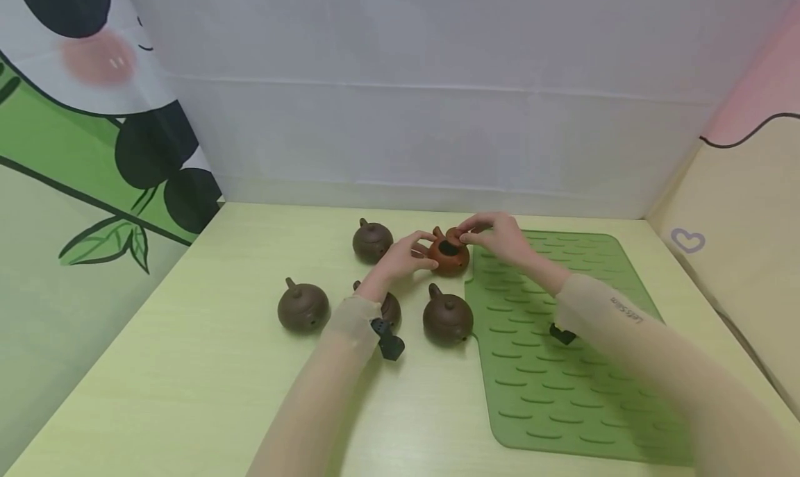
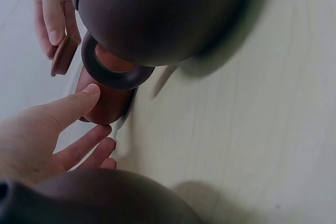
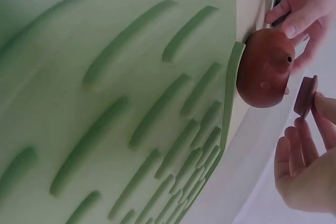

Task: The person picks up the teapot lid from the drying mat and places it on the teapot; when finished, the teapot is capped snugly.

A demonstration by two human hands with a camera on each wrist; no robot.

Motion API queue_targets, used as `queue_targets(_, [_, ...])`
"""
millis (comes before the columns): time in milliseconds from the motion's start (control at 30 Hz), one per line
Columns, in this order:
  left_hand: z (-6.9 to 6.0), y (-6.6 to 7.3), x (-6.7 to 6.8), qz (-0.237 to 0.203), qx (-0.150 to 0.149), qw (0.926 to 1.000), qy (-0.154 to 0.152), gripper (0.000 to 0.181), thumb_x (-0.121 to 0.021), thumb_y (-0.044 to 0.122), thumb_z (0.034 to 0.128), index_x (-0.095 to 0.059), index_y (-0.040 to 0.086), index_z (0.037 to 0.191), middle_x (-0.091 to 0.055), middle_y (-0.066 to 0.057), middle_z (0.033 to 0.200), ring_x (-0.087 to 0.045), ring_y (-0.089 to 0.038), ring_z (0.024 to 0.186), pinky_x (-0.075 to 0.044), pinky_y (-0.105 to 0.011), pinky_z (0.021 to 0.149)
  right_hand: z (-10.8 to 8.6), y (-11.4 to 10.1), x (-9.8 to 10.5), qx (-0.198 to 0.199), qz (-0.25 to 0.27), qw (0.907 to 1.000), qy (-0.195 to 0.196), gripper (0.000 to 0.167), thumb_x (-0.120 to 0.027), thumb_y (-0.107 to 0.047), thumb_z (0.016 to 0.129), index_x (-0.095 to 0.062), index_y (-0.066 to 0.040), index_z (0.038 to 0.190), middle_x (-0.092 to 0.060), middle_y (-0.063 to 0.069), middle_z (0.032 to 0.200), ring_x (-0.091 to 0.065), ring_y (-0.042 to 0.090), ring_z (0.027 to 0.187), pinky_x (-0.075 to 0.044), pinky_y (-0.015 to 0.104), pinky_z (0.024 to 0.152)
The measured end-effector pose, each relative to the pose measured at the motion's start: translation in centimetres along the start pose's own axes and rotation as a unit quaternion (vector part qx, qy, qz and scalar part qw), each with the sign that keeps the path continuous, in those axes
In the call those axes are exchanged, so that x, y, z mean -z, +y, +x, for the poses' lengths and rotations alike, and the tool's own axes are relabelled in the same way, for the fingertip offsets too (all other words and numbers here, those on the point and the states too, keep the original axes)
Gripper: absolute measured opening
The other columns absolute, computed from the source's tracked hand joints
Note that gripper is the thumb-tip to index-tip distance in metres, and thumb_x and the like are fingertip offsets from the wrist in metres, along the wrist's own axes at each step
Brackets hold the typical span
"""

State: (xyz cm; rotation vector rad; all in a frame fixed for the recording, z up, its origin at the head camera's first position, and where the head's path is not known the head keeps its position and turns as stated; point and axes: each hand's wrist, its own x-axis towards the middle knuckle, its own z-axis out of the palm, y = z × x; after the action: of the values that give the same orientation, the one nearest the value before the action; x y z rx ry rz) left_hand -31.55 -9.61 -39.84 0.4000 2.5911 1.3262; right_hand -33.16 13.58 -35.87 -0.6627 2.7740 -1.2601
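Note:
A reddish-brown clay teapot [image 1: 451, 263] stands uncovered at the back of the table, its dark opening showing in the head view. My left hand [image 1: 403, 257] holds it from the left side, with the thumb against the body [image 2: 107, 100]. Between the thumb and fingers of my right hand [image 1: 502, 239] is the teapot's lid [image 3: 305, 97], pinched and tilted on edge. The right wrist view shows the lid apart from the pot, just beyond the spout [image 3: 283, 60].
Several dark brown teapots stand around my left arm: one at the left [image 1: 303, 308], one behind [image 1: 372, 242], one in front [image 1: 448, 320], and another [image 1: 391, 312] partly hidden by the wrist. A green ridged mat [image 1: 519, 387] lies on the right, under my right forearm.

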Motion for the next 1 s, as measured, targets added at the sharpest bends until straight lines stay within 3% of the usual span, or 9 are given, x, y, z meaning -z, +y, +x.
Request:
queue_targets(700, [0.2,0.1,-0.1,0.005,-0.003,1.0000,0.001,0.054,-0.069,0.020,0.0931,-0.048,0.018,0.143,-0.062,-0.017,0.132,-0.058,-0.031,0.125,-0.050,-0.046,0.102,0.2,0.3,-1.6,-0.027,-0.018,0.9993,-0.018,0.023,-0.070,-0.026,0.092,-0.075,-0.018,0.113,-0.072,0.010,0.119,-0.064,0.030,0.115,-0.052,0.051,0.096])
queue_targets(1000, [0.3,-0.1,-0.3,0.004,-0.003,1.0000,0.008,0.054,-0.070,0.019,0.0927,-0.049,0.018,0.142,-0.063,-0.016,0.131,-0.059,-0.031,0.124,-0.050,-0.046,0.103,0.6,1.0,-2.2,-0.019,-0.022,0.9993,-0.021,0.024,-0.070,-0.025,0.092,-0.074,-0.015,0.114,-0.069,0.010,0.126,-0.063,0.031,0.113,-0.051,0.050,0.095])
